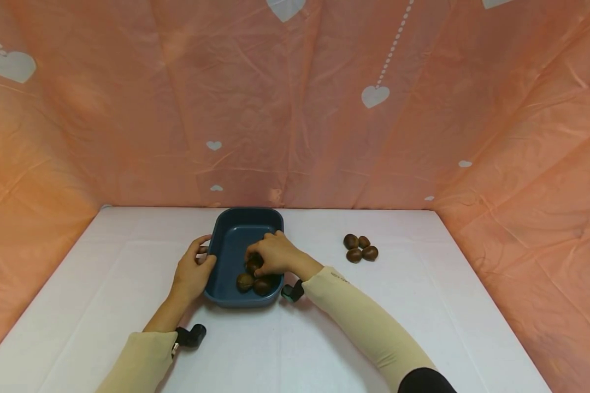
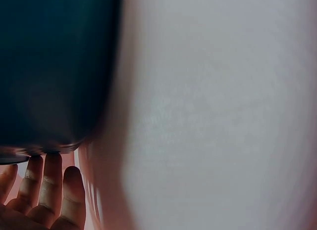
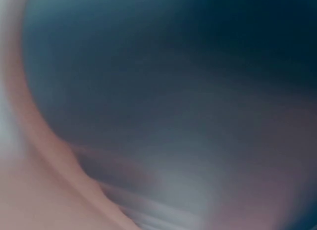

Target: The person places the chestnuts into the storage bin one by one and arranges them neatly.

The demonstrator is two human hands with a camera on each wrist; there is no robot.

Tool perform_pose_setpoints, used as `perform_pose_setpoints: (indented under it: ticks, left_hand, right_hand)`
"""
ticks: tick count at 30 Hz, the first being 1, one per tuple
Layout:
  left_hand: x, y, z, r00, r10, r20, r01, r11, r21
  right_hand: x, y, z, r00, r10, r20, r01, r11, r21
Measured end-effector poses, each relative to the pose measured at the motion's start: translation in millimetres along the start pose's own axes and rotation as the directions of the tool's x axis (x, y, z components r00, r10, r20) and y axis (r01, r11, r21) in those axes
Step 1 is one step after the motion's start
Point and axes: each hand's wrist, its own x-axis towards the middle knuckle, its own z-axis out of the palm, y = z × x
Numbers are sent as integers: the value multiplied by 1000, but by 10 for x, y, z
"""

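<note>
A dark blue rectangular dish with rounded corners stands on the table. My left hand is at its left side, fingertips and thumb against the outer wall. In the left wrist view, several outstretched fingers meet the dish wall. Reaching over the right rim, my right hand pinches a chestnut low inside the dish. Two more chestnuts lie near it, one on the left and one on the right. The dish's blue surface fills most of the blurred right wrist view.
Several chestnuts lie in a cluster on the white tablecloth, right of the dish. An orange curtain with hearts rises behind the table and along both sides. The dish stands close to the table's back edge.
</note>
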Motion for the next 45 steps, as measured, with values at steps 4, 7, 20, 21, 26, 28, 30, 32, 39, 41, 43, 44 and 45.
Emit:
perform_pose_setpoints:
  ticks: [4,7,20,21,26,28,30,32,39,41,43,44,45]
  left_hand:
    - [-2,-5,11,1000,4,-6,-4,1000,0]
    - [-5,-7,15,1000,2,-1,-2,1000,-3]
    - [-22,-1,14,1000,-9,11,9,1000,2]
    - [-24,0,14,1000,-10,11,10,1000,3]
    - [-30,13,6,1000,-7,5,7,1000,5]
    - [-29,20,2,1000,-5,5,5,1000,3]
    - [-34,32,-8,1000,-2,7,2,1000,-2]
    - [-38,39,-12,1000,-1,10,1,1000,-1]
    - [-44,50,-14,1000,-3,7,3,1000,0]
    - [-45,49,-14,1000,-1,5,1,1000,2]
    - [-40,49,-11,1000,0,2,0,1000,-2]
    - [-39,49,-10,1000,1,1,-1,1000,-2]
    - [-39,50,-10,1000,2,0,-2,1000,0]
  right_hand:
    - [-8,-8,-9,1000,1,5,-1,1000,-1]
    - [-14,-7,-9,1000,-1,5,1,1000,2]
    - [-77,47,-49,995,-88,-50,94,987,134]
    - [-88,51,-62,994,-99,-55,106,982,158]
    - [-140,75,-142,981,-161,-108,184,949,256]
    - [-170,83,-177,978,-166,-130,196,942,274]
    - [-202,93,-208,976,-159,-147,194,942,275]
    - [-234,104,-238,978,-141,-156,181,942,282]
    - [-353,174,-321,980,-72,-186,128,943,307]
    - [-397,196,-340,980,-41,-194,100,946,307]
    - [-442,218,-358,979,-6,-202,70,947,312]
    - [-466,229,-365,978,10,-207,58,946,318]
    - [-490,241,-371,977,24,-210,45,946,320]
